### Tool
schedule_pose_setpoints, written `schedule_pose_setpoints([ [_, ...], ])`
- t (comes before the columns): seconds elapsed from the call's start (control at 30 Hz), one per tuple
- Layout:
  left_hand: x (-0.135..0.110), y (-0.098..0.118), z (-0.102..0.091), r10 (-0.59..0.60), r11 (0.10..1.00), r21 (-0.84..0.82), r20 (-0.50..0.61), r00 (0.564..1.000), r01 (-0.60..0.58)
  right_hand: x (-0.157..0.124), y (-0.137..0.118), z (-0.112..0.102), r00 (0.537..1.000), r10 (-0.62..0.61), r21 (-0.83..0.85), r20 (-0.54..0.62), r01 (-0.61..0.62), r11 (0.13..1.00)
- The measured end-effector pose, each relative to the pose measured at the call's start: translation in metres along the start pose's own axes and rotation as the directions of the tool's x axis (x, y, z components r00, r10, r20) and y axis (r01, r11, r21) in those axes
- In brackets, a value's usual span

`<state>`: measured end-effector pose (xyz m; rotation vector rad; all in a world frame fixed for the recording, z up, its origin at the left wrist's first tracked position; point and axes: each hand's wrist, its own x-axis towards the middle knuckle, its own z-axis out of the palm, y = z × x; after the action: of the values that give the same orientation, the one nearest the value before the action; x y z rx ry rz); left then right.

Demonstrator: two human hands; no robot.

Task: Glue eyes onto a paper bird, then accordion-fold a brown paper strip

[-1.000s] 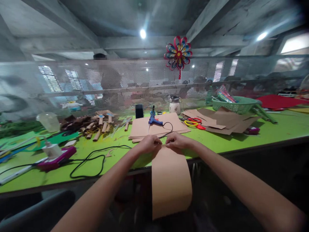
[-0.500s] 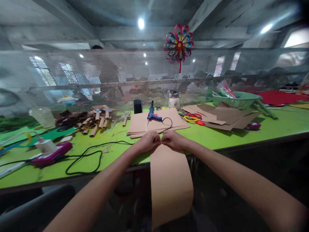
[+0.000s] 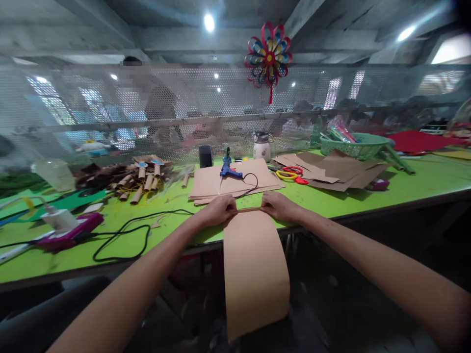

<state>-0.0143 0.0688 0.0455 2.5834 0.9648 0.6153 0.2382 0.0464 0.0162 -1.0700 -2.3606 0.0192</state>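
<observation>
A long sheet of brown kraft paper (image 3: 255, 269) hangs over the table's front edge and curves down toward me. Its far edge looks narrowly folded or rolled. My left hand (image 3: 222, 210) pinches the left end of that edge, and my right hand (image 3: 277, 206) pinches the right end, with a gap between them. Just beyond lies a stack of brown paper sheets (image 3: 202, 184), with a blue hot glue gun (image 3: 230, 171) resting on top. The glue gun's black cord loops close to my hands.
Yellow and red scissors (image 3: 289, 175) and loose brown paper (image 3: 342, 171) lie to the right, before a green basket (image 3: 368, 147). On the left are a purple power strip (image 3: 71, 233), a black cable and small paper rolls (image 3: 142, 184). A perforated screen (image 3: 206, 108) stands behind.
My hands have moved apart along the paper's far edge, from nearly touching at the middle to its two ends. The view has shifted slightly.
</observation>
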Motion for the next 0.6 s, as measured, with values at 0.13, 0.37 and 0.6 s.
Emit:
schedule_pose_setpoints([
  [0.13, 0.003, -0.002, -0.003, 0.015, 0.999, 0.045, 0.042, 0.999, -0.017, 0.004, -0.003, -0.001, 0.999, -0.006, -0.108, 0.04, 0.01, 0.994],
  [0.37, 0.007, 0.001, -0.005, 0.045, 0.973, 0.219, 0.13, 0.991, -0.073, 0.021, -0.023, 0.007, 0.993, -0.073, -0.175, 0.088, 0.088, 0.981],
  [0.6, -0.005, -0.009, -0.008, 0.133, 0.961, 0.225, 0.131, 0.982, -0.16, 0.008, -0.019, -0.009, 0.989, 0.021, -0.176, 0.147, 0.006, 0.984],
])
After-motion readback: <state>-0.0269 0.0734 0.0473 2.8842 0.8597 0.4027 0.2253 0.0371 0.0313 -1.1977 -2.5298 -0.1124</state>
